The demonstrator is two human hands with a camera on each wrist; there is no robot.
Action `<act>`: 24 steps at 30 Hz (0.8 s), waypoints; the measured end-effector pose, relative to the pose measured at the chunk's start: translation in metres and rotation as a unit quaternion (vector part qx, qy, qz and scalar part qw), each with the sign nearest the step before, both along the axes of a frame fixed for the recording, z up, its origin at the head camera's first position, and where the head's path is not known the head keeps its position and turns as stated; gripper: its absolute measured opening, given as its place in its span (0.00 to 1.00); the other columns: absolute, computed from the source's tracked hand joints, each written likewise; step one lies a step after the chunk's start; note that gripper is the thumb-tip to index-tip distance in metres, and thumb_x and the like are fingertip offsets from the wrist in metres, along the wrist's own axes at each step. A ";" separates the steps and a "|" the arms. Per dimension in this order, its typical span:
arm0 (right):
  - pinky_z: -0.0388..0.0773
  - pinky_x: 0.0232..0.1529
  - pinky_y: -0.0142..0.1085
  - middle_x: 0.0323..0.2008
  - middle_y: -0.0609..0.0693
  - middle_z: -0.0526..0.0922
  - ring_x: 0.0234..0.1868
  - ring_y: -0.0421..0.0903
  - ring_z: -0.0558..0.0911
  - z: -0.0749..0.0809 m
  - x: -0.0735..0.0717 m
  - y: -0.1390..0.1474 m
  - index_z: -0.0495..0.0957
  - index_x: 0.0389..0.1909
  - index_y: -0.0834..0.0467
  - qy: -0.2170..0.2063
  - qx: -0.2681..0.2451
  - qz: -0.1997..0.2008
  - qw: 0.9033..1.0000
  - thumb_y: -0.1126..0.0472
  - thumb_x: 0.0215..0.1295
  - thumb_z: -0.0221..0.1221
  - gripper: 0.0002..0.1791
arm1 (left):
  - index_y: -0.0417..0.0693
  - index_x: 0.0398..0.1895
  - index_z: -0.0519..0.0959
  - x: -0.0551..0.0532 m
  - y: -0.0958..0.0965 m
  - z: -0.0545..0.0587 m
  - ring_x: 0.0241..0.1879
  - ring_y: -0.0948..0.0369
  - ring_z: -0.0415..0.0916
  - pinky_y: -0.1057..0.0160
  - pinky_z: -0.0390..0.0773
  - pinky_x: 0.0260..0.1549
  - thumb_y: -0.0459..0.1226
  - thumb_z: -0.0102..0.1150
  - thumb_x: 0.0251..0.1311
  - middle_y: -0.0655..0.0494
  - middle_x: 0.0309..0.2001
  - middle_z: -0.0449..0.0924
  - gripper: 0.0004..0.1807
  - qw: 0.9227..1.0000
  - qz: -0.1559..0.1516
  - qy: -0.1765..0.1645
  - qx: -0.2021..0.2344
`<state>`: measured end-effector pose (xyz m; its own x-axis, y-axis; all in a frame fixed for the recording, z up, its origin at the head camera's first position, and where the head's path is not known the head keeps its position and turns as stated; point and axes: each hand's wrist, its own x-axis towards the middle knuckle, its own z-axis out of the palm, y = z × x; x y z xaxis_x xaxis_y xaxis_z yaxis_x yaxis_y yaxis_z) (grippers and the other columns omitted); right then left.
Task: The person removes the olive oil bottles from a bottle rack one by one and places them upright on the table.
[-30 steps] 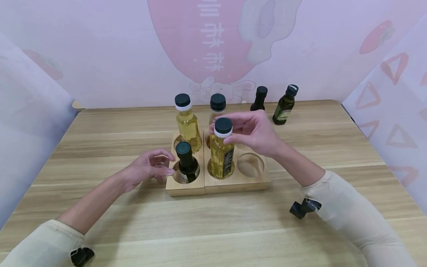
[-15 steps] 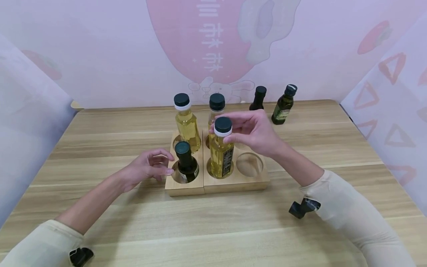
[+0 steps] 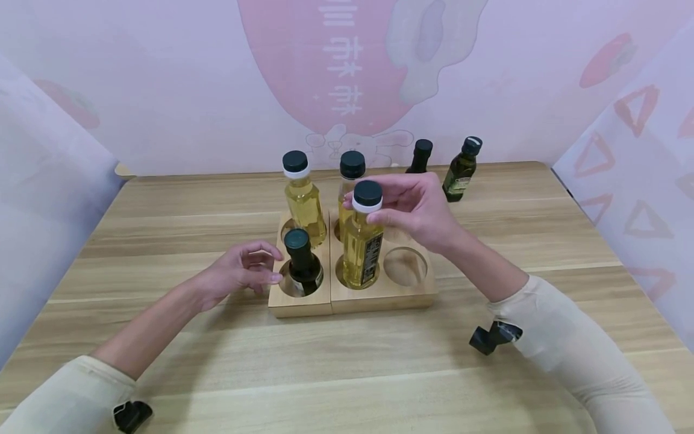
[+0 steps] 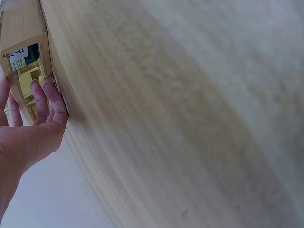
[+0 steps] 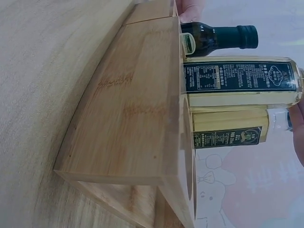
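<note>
My right hand (image 3: 425, 211) pinches a clear bottle of yellow oil (image 3: 362, 250) just under its dark green cap. That bottle stands upright, its lower end at the front middle hole of a wooden bottle rack (image 3: 385, 302). At the rack's left end my left hand (image 3: 246, 268) lies with loosely bent fingers, fingertips right at the wood; the left wrist view has those fingers (image 4: 54, 97) beside the rack's hollow end. Nearest to it, a dark bottle with a green cap (image 3: 303, 265) sits in the front left hole.
Two more yellow oil bottles fill back holes: a left one (image 3: 305, 208) and another (image 3: 351, 172), partly hidden by the right hand. The front right hole (image 3: 405, 267) holds no bottle. At the table's back right stand a dark bottle (image 3: 420, 158) and a labelled green one (image 3: 461, 172).
My right hand has risen slightly and lifted the yellow oil bottle a little, shifting its cap up and to the right. The left hand has stayed in place.
</note>
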<state>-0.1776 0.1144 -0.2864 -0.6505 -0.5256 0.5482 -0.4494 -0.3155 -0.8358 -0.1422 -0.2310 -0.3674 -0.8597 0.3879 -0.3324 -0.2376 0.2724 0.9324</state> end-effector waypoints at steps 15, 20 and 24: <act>0.86 0.49 0.41 0.46 0.60 0.89 0.48 0.52 0.90 0.005 0.004 0.000 0.82 0.54 0.71 -0.021 -0.034 -0.010 0.999 0.64 0.54 0.78 0.28 | 0.48 0.50 0.77 0.001 0.000 -0.001 0.34 0.55 0.75 0.60 0.81 0.33 0.32 0.71 0.61 0.47 0.47 0.74 0.16 1.000 -0.005 0.003 0.003; 0.86 0.48 0.41 0.45 0.62 0.89 0.47 0.52 0.90 0.007 0.005 0.000 0.84 0.53 0.69 -0.026 -0.044 -0.013 0.999 0.63 0.52 0.78 0.27 | 0.48 0.50 0.77 0.002 0.000 -0.001 0.34 0.55 0.75 0.60 0.81 0.33 0.31 0.71 0.61 0.47 0.46 0.73 0.16 1.000 -0.006 0.002 0.005; 0.86 0.47 0.39 0.44 0.59 0.89 0.46 0.50 0.90 0.009 0.005 -0.001 0.86 0.51 0.62 -0.026 -0.050 -0.022 0.998 0.61 0.50 0.79 0.26 | 0.47 0.50 0.77 0.002 0.000 -0.002 0.34 0.55 0.75 0.60 0.81 0.33 0.31 0.71 0.61 0.47 0.46 0.73 0.17 1.000 -0.007 0.003 0.006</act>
